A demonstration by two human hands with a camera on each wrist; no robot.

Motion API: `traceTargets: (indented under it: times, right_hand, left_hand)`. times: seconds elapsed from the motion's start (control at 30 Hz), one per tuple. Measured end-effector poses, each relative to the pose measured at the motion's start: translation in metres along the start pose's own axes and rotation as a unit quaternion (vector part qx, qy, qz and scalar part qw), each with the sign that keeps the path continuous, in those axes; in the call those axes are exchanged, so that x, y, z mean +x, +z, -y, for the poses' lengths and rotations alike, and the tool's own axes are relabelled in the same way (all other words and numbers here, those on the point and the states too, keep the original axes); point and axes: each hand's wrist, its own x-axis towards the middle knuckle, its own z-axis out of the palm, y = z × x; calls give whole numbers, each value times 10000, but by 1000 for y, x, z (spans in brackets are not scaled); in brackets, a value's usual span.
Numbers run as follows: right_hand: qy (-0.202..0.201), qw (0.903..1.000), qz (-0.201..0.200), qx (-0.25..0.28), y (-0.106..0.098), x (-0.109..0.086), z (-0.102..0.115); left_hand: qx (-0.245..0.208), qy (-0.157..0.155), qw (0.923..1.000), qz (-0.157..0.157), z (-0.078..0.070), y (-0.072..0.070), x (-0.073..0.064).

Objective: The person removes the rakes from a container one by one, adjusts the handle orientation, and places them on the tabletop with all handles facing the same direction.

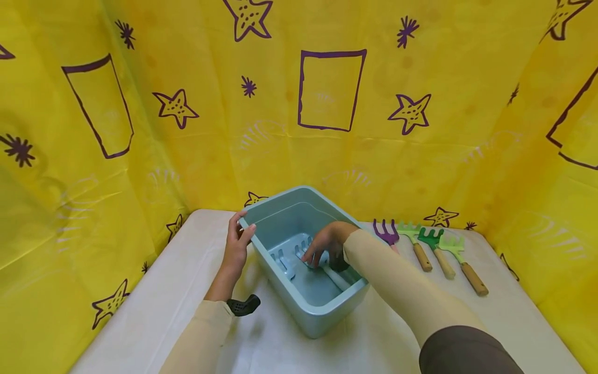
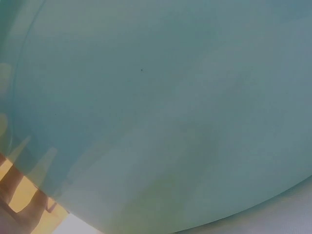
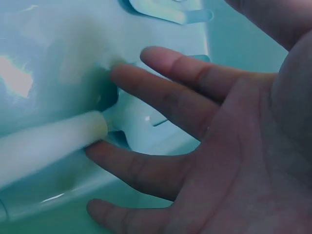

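Note:
A blue-grey plastic bin point(image 1: 314, 310) stands at an angle in front of me. My left hand point(image 1: 237, 249) grips its upper left rim between thumb and fingers; the left wrist view is mostly filled by the bin's outer wall. Inside the bin lies a pale blue hand rake with a whitish handle point(image 1: 337, 279). Over that rake reaches my right hand point(image 1: 324, 245), its fingers spread and fairly straight, fingertips right at the handle point(image 3: 53, 141) where it meets the head. A second pale blue rake head point(image 1: 283, 265) shows along the left inner wall.
Right of the bin, on the white-covered table point(image 1: 187, 291), lie a purple fork point(image 1: 386, 235), a light green rake point(image 1: 421, 256), a dark green rake point(image 1: 443, 263) and another light green rake point(image 1: 474, 278). Yellow patterned cloth point(image 1: 280, 156) walls the back and sides.

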Motion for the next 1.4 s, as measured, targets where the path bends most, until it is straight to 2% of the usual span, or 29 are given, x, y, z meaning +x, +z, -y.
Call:
traceTargets:
  times: [0.13, 0.27, 0.43, 0.67, 0.8, 0.97, 1.07, 1.2, 1.4]
  right_hand:
    - [137, 9996, 227, -35, 0, 3, 1]
    - [139, 9996, 233, 56, 2, 4, 1]
    - [-155, 9995, 73, 263, 3, 3, 3]
    - [-462, 9985, -170, 256, 2, 4, 2]
    - [-364, 9989, -157, 251, 1, 5, 0]
    - [-195, 9996, 190, 39, 3, 6, 0]
    - [-144, 9995, 246, 129, 5, 7, 2]
    - [-269, 9991, -18, 334, 4, 7, 4]
    - [-1010, 9920, -732, 193, 2, 4, 4]
  left_hand:
    - [47, -70, 9999, 99, -15, 2, -6]
    - [105, -105, 9997, 171, -29, 4, -12]
    - [70, -53, 9998, 171, -31, 4, -13]
    - [111, 19, 9998, 154, -29, 2, -11]
    - [86, -8, 9998, 193, -28, 3, -11]
    - [78, -54, 9997, 208, -28, 3, -12]
    - [57, -49, 9997, 211, -29, 3, -12]
    - [69, -8, 9998, 192, -29, 3, -11]
    - [115, -37, 9997, 199, -29, 3, -12]
